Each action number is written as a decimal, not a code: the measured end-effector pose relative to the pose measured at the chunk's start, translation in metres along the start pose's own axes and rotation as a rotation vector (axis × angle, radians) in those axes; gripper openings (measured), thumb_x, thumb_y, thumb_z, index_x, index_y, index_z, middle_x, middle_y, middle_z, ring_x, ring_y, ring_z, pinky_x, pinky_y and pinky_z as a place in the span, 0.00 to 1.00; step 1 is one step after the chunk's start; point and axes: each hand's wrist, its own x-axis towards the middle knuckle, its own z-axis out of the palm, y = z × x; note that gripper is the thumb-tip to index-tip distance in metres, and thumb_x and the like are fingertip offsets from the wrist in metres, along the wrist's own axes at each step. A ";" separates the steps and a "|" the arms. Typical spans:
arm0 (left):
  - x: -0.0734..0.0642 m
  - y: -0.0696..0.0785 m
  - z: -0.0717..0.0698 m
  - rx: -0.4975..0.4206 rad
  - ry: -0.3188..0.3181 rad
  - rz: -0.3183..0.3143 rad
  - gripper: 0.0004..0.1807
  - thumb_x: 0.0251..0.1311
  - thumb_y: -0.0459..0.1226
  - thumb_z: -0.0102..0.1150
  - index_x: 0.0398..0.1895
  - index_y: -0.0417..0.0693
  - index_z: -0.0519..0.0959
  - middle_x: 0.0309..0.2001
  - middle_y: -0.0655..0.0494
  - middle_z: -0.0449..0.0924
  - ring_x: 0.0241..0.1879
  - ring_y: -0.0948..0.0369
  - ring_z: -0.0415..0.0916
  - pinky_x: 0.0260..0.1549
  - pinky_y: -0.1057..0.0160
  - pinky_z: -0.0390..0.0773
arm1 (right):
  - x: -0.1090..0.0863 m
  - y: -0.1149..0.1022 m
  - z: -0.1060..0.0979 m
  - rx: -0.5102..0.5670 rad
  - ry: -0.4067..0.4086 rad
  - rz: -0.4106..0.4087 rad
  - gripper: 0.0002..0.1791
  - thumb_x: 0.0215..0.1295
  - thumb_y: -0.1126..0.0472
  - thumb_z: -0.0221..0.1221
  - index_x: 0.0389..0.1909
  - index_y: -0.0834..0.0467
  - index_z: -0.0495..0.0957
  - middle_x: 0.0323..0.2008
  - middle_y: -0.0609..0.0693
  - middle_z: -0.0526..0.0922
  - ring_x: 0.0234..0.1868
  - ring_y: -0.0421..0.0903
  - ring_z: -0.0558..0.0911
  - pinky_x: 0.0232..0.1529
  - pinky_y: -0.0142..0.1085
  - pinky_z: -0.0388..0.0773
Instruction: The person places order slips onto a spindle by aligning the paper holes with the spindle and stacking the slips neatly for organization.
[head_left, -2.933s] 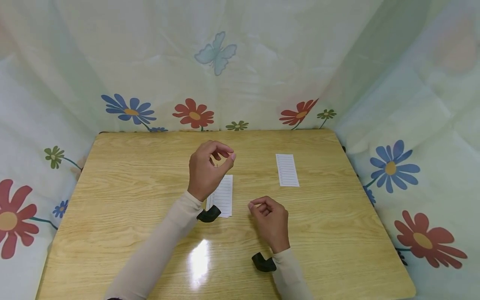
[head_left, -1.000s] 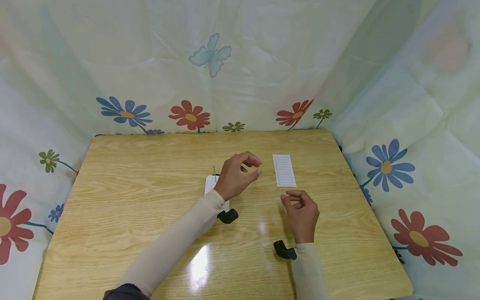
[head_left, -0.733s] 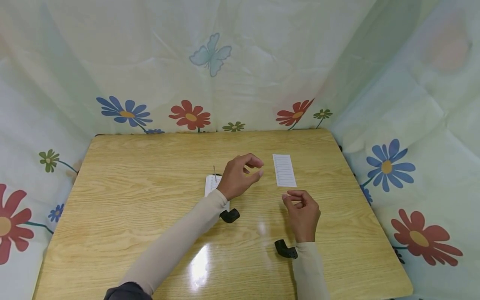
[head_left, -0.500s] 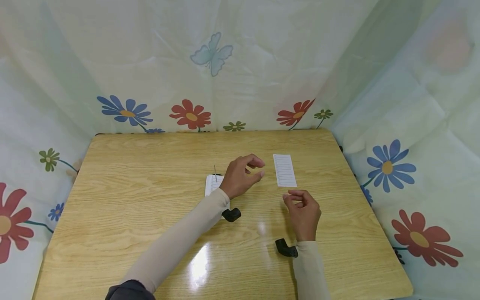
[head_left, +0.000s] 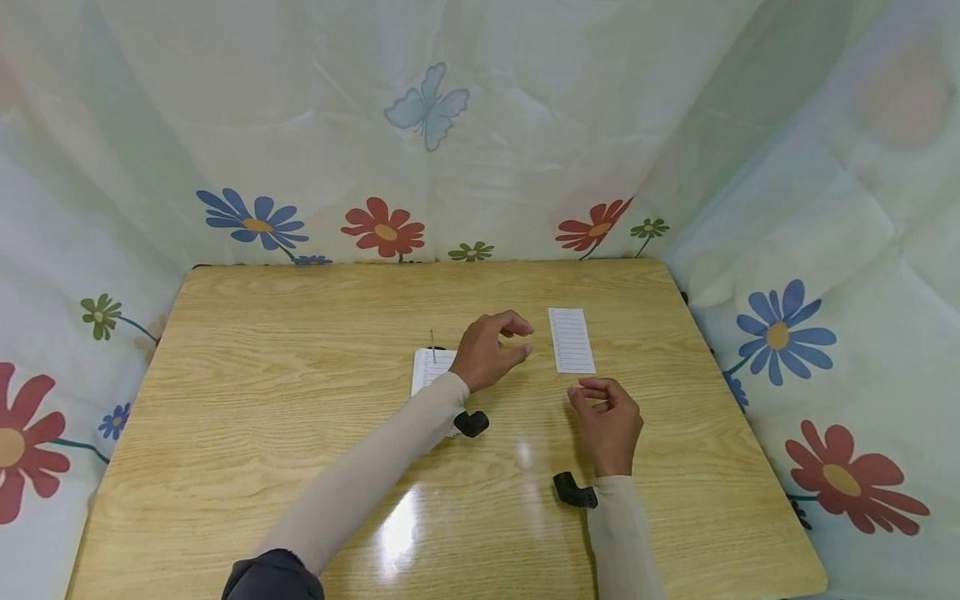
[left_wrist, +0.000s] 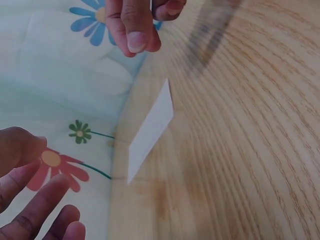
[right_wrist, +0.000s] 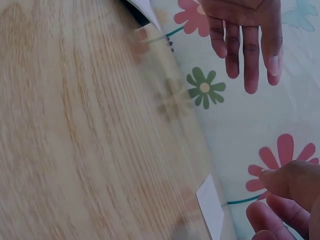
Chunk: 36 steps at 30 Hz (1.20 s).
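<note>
My left hand (head_left: 527, 339) hovers low over the wooden table (head_left: 262, 433) with thumb and fingers apart and nothing in it; the right wrist view shows its fingers (right_wrist: 245, 45) hanging straight. It is between two lined paper slips, one (head_left: 429, 371) partly under its wrist and one (head_left: 572, 340) to its right. A thin needle (head_left: 432, 343) stands upright at the left slip's far end. My right hand (head_left: 581, 390) is just near of the right slip, fingers curled and thumb against the forefinger. I cannot make out anything between them.
Flower-printed cloth (head_left: 780, 333) walls the table on the back, left and right. A black camera mount sits at each wrist, left (head_left: 471, 423) and right (head_left: 573, 492). The table's right edge is close to the right slip (left_wrist: 152, 127).
Over three seconds both hands shifted right, away from the left slip; the left hand came down from a raised pinch. The needle now stands by that slip. In the last second, almost nothing moved.
</note>
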 end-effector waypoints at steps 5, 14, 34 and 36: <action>0.005 -0.006 0.006 0.011 -0.007 0.013 0.13 0.70 0.40 0.69 0.55 0.47 0.85 0.55 0.50 0.89 0.57 0.48 0.82 0.58 0.51 0.82 | 0.003 0.003 0.002 -0.011 0.015 0.009 0.10 0.65 0.60 0.74 0.45 0.55 0.90 0.39 0.54 0.92 0.26 0.42 0.80 0.26 0.28 0.75; 0.014 -0.012 0.016 0.032 -0.005 0.016 0.14 0.70 0.40 0.69 0.55 0.47 0.85 0.54 0.52 0.89 0.56 0.49 0.82 0.56 0.56 0.81 | 0.013 0.009 0.004 -0.045 0.035 -0.016 0.08 0.64 0.57 0.74 0.43 0.50 0.89 0.37 0.49 0.92 0.25 0.38 0.80 0.25 0.28 0.75; 0.038 -0.027 0.032 0.046 0.029 -0.013 0.16 0.67 0.35 0.72 0.57 0.48 0.84 0.57 0.51 0.89 0.58 0.51 0.83 0.60 0.57 0.81 | 0.034 0.017 0.007 -0.077 0.046 -0.019 0.12 0.63 0.58 0.75 0.46 0.54 0.89 0.43 0.52 0.92 0.26 0.38 0.79 0.26 0.25 0.72; 0.040 -0.029 0.031 0.045 0.034 -0.012 0.17 0.66 0.34 0.72 0.58 0.47 0.84 0.58 0.51 0.89 0.58 0.52 0.83 0.60 0.57 0.82 | 0.035 0.018 0.008 -0.082 0.048 -0.013 0.13 0.63 0.58 0.75 0.48 0.53 0.89 0.45 0.52 0.93 0.27 0.38 0.78 0.27 0.25 0.72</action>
